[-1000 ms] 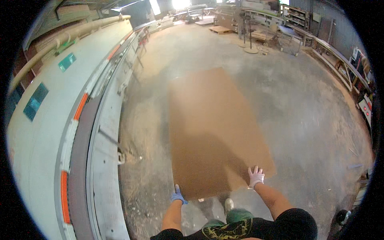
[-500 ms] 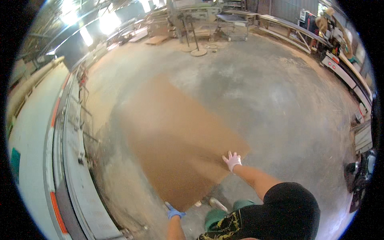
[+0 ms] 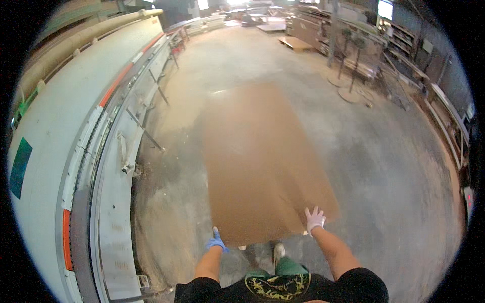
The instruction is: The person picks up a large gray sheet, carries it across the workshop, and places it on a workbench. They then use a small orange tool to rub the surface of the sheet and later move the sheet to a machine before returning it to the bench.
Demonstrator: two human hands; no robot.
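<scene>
A large, flat brown board [image 3: 260,166] stretches away in front of me, its near edge above my shoes. My left hand [image 3: 216,241], in a blue glove, is closed on the near left corner, with the thumb over the top and the other fingers hidden by the board. Near the right corner, my right hand [image 3: 315,219] in a pale glove holds the near edge. Its fingers lie spread over the upper face; whatever is beneath the board there is out of sight.
A long pale machine [image 3: 96,121] with orange strips and a rail runs along my left. Thin metal supports [image 3: 146,132] jut from it toward the board. Round-based stands [image 3: 349,95] are at the far right. Stacked boards [image 3: 309,34] and a low pallet [image 3: 295,43] stand farther back.
The view has turned left, bringing the machine closer. The board, earlier slanting, now points nearly straight ahead alongside the machine. Both hands keep their places on its near edge.
</scene>
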